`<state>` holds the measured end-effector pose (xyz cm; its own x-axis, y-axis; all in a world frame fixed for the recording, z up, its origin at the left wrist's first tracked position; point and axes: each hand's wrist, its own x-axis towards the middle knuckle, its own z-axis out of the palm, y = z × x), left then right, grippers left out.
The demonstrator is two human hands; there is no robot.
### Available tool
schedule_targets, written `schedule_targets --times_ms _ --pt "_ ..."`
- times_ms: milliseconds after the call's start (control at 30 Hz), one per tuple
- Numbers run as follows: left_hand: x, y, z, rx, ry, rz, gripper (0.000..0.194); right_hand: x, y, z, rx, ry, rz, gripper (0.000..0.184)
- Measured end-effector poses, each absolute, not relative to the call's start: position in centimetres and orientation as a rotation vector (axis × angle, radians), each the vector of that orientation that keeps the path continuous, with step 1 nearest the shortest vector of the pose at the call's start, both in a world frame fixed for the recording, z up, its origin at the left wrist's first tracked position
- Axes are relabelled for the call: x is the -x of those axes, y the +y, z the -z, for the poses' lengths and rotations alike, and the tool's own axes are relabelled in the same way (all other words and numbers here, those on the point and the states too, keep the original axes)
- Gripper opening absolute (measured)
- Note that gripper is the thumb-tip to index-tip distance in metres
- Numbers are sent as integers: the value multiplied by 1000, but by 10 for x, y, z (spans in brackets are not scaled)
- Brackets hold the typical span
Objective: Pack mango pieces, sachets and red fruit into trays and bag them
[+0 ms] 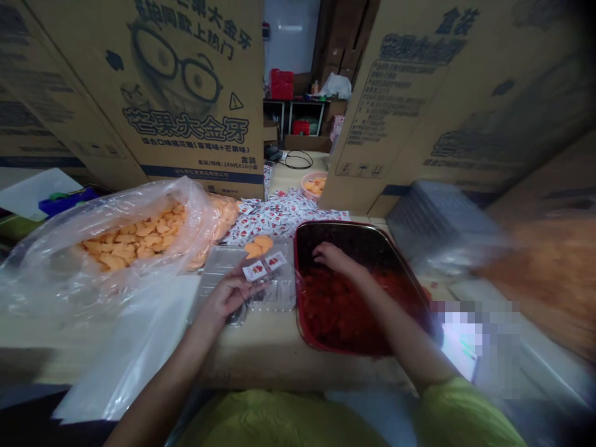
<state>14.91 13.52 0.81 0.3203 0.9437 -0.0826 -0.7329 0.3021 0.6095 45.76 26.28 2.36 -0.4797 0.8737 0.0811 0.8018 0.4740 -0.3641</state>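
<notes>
My left hand [231, 293] has its fingers curled at the left side of a clear plastic tray [274, 301] and seems to grip its edge. Two small white sachets with red print [255, 270] lie in that tray, just beyond my fingertips. Behind them sit a few orange candy pieces [259, 246]. Over the dark far part of a red tub [305, 329], my right hand [331, 256] has its fingers pinched together; whatever they hold is too small to make out. Red pieces [338, 304] fill the near part of the tub.
An open plastic bag [56, 248] of orange pieces lies left. Many sachets [284, 211] are heaped behind the trays, with a pink bowl [307, 186] beyond. Tall cartons [195, 143] wall the back. Stacked clear trays [437, 217] stand right, near a lit, blurred-out screen [460, 341].
</notes>
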Motion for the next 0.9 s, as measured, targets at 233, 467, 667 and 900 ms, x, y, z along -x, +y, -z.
schedule_targets --times_ms 233,467,667,900 --pt "-157 136 -8 -517 462 -1150 69 -467 263 -25 1499 -2367 -481 6" --pt "-162 136 -7 -522 478 -1142 67 -482 259 -21 1536 -2318 -609 20" --pt "-164 137 -5 -557 459 -1124 66 -487 254 -25 1546 -2290 -605 17" --pt "-169 140 -6 -556 497 -1123 68 -485 227 -60 1386 -2178 -613 20"
